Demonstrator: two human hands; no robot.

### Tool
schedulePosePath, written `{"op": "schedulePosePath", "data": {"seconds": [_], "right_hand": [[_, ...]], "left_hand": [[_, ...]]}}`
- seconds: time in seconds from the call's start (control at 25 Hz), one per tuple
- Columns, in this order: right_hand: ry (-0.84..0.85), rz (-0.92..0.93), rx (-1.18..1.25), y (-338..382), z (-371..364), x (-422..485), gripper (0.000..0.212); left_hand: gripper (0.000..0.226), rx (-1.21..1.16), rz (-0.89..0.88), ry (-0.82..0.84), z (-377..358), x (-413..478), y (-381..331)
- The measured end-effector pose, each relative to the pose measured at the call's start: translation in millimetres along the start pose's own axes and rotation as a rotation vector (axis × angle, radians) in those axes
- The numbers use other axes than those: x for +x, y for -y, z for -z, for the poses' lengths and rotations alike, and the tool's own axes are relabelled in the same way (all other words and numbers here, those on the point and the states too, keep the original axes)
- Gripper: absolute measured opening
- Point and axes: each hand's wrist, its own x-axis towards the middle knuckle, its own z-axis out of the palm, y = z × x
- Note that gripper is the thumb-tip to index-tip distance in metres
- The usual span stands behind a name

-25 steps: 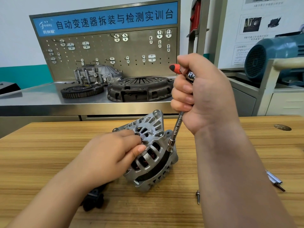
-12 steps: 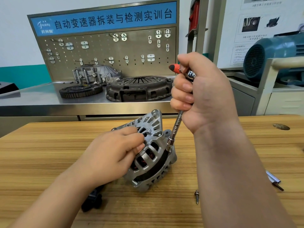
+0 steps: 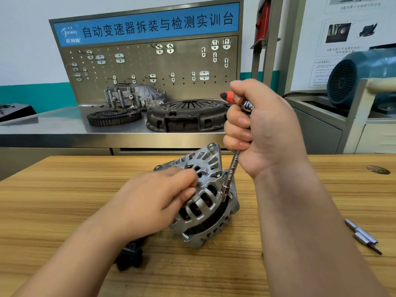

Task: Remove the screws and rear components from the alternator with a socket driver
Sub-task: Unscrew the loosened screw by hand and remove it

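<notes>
right hand fisted round socket driver

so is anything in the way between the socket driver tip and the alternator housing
Nothing visible: the red-handled socket driver in the right hand seats on the silver alternator; the left hand grips it further left.

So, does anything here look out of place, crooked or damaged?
Nothing looks damaged or spilled. The alternator stands tilted on its edge on the wooden table, held only by the left hand while the right hand grips the socket driver set on it. Two loose metal bits lie to the right.
</notes>
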Motion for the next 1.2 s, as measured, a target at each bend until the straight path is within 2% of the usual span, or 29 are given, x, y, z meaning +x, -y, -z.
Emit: {"op": "schedulePosePath", "data": {"seconds": [0.2, 0.56, 0.68, 0.88, 1.0, 1.2], "right_hand": [[-0.004, -0.028, -0.002, -5, -1, 1, 0.031], [0.021, -0.057, 0.001, -8, -2, 2, 0.03], [0.01, -0.053, 0.002, -6, -1, 2, 0.031], [0.008, -0.065, -0.002, -8, -3, 1, 0.028], [0.014, -0.071, -0.014, -10, -5, 0, 0.024], [0.021, -0.078, -0.017, -10, -6, 1, 0.024]], "left_hand": [[0.017, 0.119, -0.044, -0.063, -2, 5, -5], [0.038, 0.029, -0.006, -0.107, -4, 9, -4], [0.027, 0.018, -0.017, -0.077, 2, 2, 0], [0.016, 0.149, -0.083, -0.02, 3, 1, -4], [0.013, 0.106, -0.082, -0.031, 1, 4, -8], [0.024, 0.012, -0.025, -0.08, -7, 8, -9]]}}
